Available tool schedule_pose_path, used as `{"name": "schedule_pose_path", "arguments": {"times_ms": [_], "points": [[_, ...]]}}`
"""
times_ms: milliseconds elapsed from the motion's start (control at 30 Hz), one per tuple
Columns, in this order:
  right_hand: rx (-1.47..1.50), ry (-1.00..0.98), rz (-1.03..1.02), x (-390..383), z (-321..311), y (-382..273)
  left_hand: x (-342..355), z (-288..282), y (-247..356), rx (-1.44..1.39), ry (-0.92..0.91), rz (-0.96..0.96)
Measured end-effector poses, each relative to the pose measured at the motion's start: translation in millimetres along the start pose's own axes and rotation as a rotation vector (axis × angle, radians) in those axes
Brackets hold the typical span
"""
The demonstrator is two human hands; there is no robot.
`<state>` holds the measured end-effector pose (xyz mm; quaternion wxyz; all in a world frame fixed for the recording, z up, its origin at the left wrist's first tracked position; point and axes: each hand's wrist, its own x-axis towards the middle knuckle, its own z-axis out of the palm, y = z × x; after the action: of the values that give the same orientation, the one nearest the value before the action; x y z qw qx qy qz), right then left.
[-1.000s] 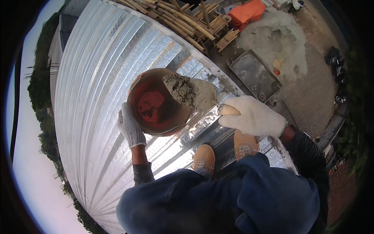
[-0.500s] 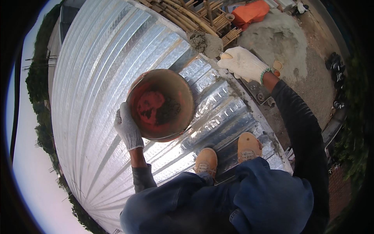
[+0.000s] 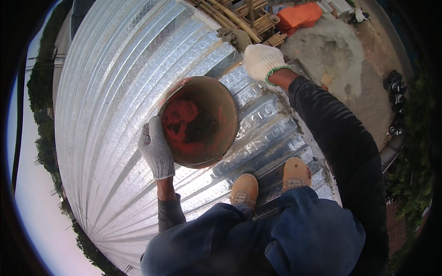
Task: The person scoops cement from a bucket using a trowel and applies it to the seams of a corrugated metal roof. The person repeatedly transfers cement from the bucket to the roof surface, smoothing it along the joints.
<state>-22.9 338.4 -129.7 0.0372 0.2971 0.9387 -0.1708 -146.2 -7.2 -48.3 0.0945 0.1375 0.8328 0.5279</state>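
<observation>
A round bucket point(image 3: 218, 99), reddish inside with a little grey mortar residue, is tilted with its mouth toward me above the ribbed metal sheets. My left hand point(image 3: 156, 149), in a white knitted glove, is closed on the bucket's left rim. My right hand point(image 3: 263, 62), gloved in white with a green cuff edge, is closed by the far right edge of the sheets. Beyond its knuckles shows the grey blade of a trowel point(image 3: 242, 40), with wet mortar point(image 3: 226, 34) beside it. The glove hides the trowel's handle.
Shiny ribbed metal sheets point(image 3: 115, 115) lie under my tan shoes point(image 3: 244, 189). Past their right edge, lower down, are a grey sand or cement heap point(image 3: 340, 50), an orange sheet point(image 3: 298, 18) and bamboo poles point(image 3: 230, 18). Trees and sky border the left.
My right hand has moved left with the trowel and turned, so the pale handle seen before is hidden. The bucket and my left hand have shifted slightly right in view.
</observation>
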Motion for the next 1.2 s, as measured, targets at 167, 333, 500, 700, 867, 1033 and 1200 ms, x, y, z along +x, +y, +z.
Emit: {"name": "schedule_pose_path", "arguments": {"times_ms": [167,333,500,700,867,1033,1200], "points": [[-0.072,0.086,-0.06,-7,2,-25,0,5,2,0.013,-0.041,0.001],[-0.067,0.099,-0.059,-14,1,-33,-2,1,5,-0.006,-0.01,-0.022],[-0.063,0.028,-0.04,-27,-12,-8,-3,-1,1,0.001,-0.018,-0.023],[0.028,-0.041,-0.049,-54,-25,27,-1,-4,5,0.009,-0.03,-0.01],[0.158,-0.065,0.102,-68,-34,36,0,1,1,0.002,-0.031,-0.012],[0.206,0.041,0.141,-53,-24,41,-4,7,11,0.033,-0.03,-0.016],[0.248,0.092,0.184,-52,-39,21,-2,5,8,0.034,-0.039,0.023]]}}
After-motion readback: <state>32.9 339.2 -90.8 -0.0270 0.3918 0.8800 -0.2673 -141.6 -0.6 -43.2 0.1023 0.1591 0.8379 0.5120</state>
